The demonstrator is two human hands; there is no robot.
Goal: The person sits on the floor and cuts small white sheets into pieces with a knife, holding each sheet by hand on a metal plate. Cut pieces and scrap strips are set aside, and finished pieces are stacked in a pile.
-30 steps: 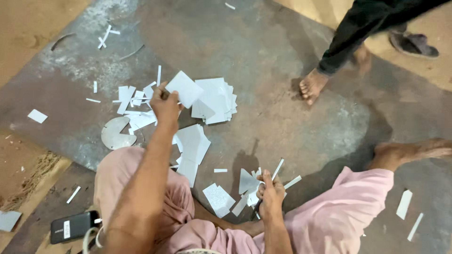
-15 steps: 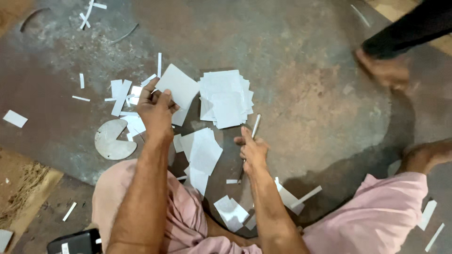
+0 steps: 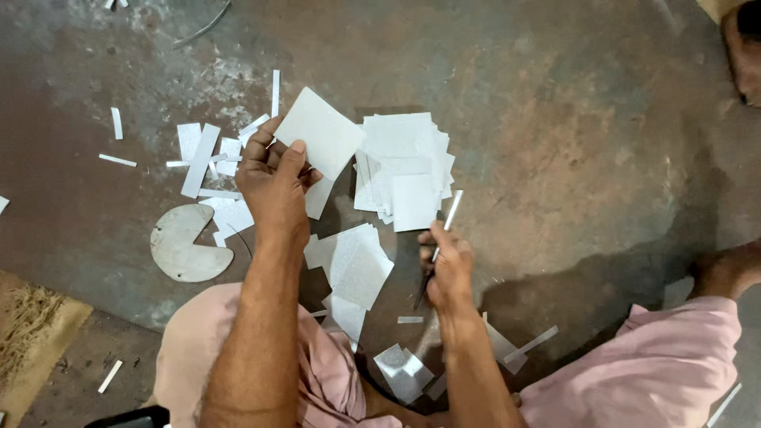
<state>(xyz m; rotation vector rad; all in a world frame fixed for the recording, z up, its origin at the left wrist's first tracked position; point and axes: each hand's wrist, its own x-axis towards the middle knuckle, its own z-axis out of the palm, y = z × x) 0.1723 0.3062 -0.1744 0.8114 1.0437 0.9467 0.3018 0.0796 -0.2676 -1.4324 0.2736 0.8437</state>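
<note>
We held a square white sheet point(image 3: 319, 131) pinched in our left hand point(image 3: 273, 186) above the floor point(image 3: 571, 158), our right hand point(image 3: 448, 265) closed on what seemed shears point(image 3: 434, 255), so cutting needed them brought together.

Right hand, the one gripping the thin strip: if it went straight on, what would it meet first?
Most likely the stack of square sheets just beyond the right hand and its strip, though height above the floor is unclear.

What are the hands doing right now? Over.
Left hand grips a square metal sheet. Right hand holds a thin strip. Stack of cut squares lies between them. Nothing blocking.
</note>
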